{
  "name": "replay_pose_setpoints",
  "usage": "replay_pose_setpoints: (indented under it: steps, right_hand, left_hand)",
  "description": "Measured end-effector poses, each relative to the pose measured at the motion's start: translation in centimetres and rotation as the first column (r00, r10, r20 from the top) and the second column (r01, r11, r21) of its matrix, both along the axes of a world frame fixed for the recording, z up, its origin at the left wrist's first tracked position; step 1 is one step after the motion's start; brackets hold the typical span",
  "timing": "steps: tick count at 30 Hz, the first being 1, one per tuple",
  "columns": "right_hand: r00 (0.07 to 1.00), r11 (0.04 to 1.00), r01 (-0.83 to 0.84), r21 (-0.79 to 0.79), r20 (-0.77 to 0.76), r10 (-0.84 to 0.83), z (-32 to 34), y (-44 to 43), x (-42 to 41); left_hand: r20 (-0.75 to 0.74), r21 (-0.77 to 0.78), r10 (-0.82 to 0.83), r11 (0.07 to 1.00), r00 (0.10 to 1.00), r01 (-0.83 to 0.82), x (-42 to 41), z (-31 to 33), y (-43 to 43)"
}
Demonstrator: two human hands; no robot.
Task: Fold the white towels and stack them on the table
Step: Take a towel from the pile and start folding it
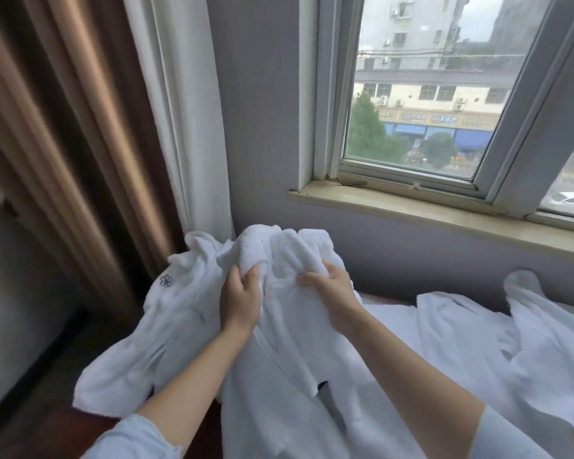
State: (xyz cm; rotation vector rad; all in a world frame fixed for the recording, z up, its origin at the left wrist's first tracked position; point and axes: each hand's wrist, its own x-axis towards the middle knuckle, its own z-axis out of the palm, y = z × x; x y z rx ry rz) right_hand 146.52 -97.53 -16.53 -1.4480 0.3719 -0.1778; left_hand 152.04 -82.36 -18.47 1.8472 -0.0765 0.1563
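A crumpled white towel (pixel 289 260) is lifted in front of me, its upper part bunched. My left hand (pixel 241 301) grips a fold of it on the left, thumb and fingers curled round the cloth. My right hand (pixel 332 289) pinches the bunched edge on the right. A second white towel (pixel 166 313) with a small dark flower emblem hangs lower left. More white towels (pixel 517 339) lie spread loosely to the right. The dark table (pixel 63 425) shows only at the lower left, mostly covered by cloth.
A grey wall and a stone windowsill (pixel 428 210) stand close behind the towels, under a window. Brown and white curtains (pixel 113 127) hang at the left. A pale rounded surface (pixel 10 293) fills the far left edge.
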Motion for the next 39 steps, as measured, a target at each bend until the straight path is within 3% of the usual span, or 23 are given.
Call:
replay_pose_setpoints:
  steps: [6,12,14,16,18,19,21,23,35,39]
  right_hand:
    - [0.991,0.995,-0.093,0.021,0.103,0.090,2.0,8.7,7.3]
    - [0.973,0.988,-0.151,0.030,0.182,0.143,1.6,14.9,14.2]
    - [0.966,0.986,-0.152,-0.067,0.201,0.162,0.1,16.0,16.1]
    - [0.981,0.936,-0.095,-0.340,0.127,0.146,-2.1,16.4,17.7]
    - [0.989,0.738,-0.104,-0.667,0.006,0.145,-4.9,16.3,18.2]
    - [0.980,0.615,-0.188,-0.766,-0.101,0.173,-6.6,16.3,18.2]
    - [0.900,0.461,-0.435,-0.773,-0.388,0.199,-10.3,16.3,17.4]
    - [0.831,0.395,-0.549,-0.737,-0.529,0.170,-13.3,16.2,16.6]
    - [0.805,0.390,-0.586,-0.710,-0.566,0.179,-14.5,14.4,18.1]
    - [0.828,0.383,-0.560,-0.734,-0.510,0.232,-14.2,13.5,16.0]
  left_hand:
    - [0.177,0.046,0.150,0.986,0.973,-0.160,6.0,3.1,9.0]
    - [0.288,0.146,0.136,0.972,0.948,-0.184,12.3,4.0,15.9]
    - [0.225,0.212,0.066,0.970,0.972,-0.115,14.5,2.8,17.3]
    - [0.085,0.355,-0.082,0.933,0.993,0.047,16.4,0.5,18.4]
    - [-0.128,0.494,-0.240,0.826,0.962,0.272,17.4,-2.5,19.1]
    - [-0.236,0.524,-0.304,0.760,0.923,0.384,17.5,-4.0,19.4]
    - [-0.396,0.534,-0.391,0.638,0.831,0.555,17.4,-7.1,19.6]
    - [-0.444,0.549,-0.428,0.564,0.787,0.616,17.1,-9.2,19.5]
    - [-0.469,0.623,-0.404,0.479,0.785,0.618,18.7,-10.8,17.5]
    - [-0.458,0.617,-0.363,0.528,0.812,0.584,17.2,-10.2,17.1]
